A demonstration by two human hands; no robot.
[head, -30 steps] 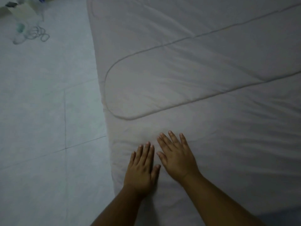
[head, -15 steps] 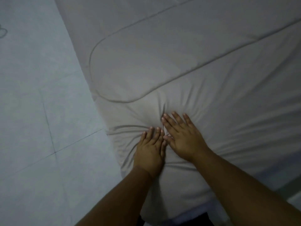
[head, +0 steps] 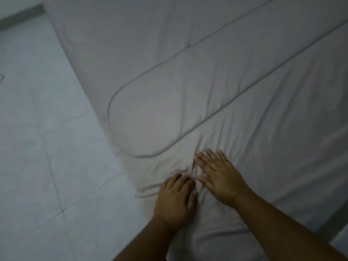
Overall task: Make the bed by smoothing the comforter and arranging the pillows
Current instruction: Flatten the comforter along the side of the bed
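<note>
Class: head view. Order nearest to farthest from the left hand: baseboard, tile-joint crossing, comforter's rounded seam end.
1. Rounded seam end, on the comforter just ahead of the left hand.
2. Tile-joint crossing, on the floor, leftward.
3. Baseboard, far top-left corner.

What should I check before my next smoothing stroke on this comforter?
1. Is the right hand flat on the comforter? Ok.
2. Is the left hand flat too? Not ok: its fingers are curled into the fabric, and I cannot tell whether they grip a fold.
3. Is the fabric between the hands smooth? Not ok: wrinkles are bunched there.
4. Is the comforter's edge clear of the floor? Cannot tell.
5. Are the pillows arranged? Cannot tell: none are in view.
</note>
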